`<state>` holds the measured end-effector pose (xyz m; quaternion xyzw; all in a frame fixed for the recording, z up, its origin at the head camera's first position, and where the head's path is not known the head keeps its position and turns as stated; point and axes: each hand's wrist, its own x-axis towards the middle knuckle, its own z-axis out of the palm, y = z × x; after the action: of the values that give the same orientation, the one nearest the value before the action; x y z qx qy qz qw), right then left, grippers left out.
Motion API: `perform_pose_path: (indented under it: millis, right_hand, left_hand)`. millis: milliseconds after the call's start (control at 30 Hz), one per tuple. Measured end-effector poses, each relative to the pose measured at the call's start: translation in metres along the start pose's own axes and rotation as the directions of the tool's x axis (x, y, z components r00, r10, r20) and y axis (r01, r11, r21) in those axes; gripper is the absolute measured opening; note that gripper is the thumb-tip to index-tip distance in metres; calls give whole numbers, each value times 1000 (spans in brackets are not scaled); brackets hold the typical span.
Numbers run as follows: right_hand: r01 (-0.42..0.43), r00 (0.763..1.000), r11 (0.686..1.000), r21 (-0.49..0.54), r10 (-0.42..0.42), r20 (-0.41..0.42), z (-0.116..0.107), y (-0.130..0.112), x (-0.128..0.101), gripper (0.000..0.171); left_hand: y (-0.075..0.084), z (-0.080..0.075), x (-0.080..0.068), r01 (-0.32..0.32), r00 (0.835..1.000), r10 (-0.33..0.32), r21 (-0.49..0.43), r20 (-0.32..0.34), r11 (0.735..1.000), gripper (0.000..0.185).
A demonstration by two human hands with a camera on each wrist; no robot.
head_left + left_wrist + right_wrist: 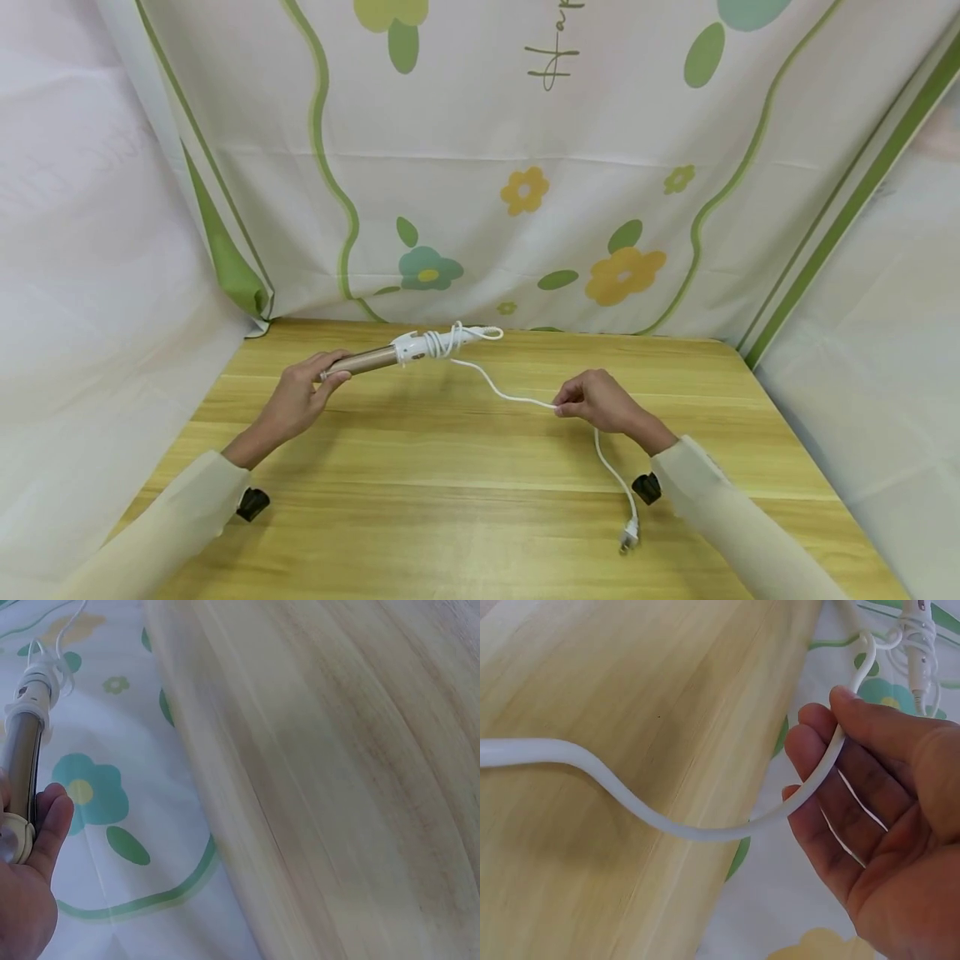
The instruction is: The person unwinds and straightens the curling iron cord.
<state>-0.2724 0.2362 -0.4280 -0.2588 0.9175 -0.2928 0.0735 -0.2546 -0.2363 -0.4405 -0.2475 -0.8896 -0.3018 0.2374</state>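
My left hand [298,395] grips a curling iron [367,360] by the tip of its gold-brown barrel, holding it above the table with the white handle pointing right. White cord [444,342] is looped around the handle. From there a loose stretch runs to my right hand [600,402], which pinches the cord [834,754] between thumb and fingertips. Beyond that hand the cord hangs down to a two-prong plug [628,533] near the right forearm. In the left wrist view, the barrel [22,754] lies between thumb and fingers.
A wooden table [450,517] lies beneath both hands. Behind it hangs a white cloth [465,200] printed with flowers, and more cloth [885,350] closes the sides. Dark wrist mounts [253,503] show beneath both sleeves.
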Motion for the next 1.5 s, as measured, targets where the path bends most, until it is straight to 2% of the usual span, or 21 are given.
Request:
perform_pose_path:
  millis: [333,733,867,1000,1067,1167,1267,1333,1400,1500]
  right_hand:
    - [-107,991,993,-49,103,-80,4,8,6,5]
    - [-125,991,992,19,125,-40,21,40,16,13]
    - [-125,992,992,24,126,-23,21,43,13,26]
    - [-189,981,981,-48,187,-53,19,46,5,47]
    - [-249,968,962,-109,243,-65,18,46,-2,55]
    - [-352,936,918,-180,346,-68,15,41,-18,65]
    - [-423,902,874,-238,431,-19,11,33,-35,60]
    - [-432,889,864,-258,457,42,8,27,-46,54]
    - [-401,889,884,-238,439,131,5,23,-56,51]
    - [-313,907,942,-123,335,256,4,22,-66,43]
  left_hand:
    - [4,-1,2,-18,1000,18,-19,18,1000,29]
    - [5,-1,1,-13,1000,13,-31,26,999,30]
    - [5,0,1,-10,1000,11,-31,29,999,30]
    - [4,1,0,-8,999,9,-30,30,1000,30]
    - [4,2,0,-7,1000,8,-30,29,1000,30]
    - [4,2,0,-6,1000,7,-33,31,999,31]
    - [4,3,-1,-7,999,8,-32,31,999,31]
    - [3,3,-1,-10,1000,11,-27,29,1000,30]
    - [3,3,-1,-9,1000,10,-26,27,1000,30]
    - [2,2,-2,-5,1000,5,-24,27,1000,30]
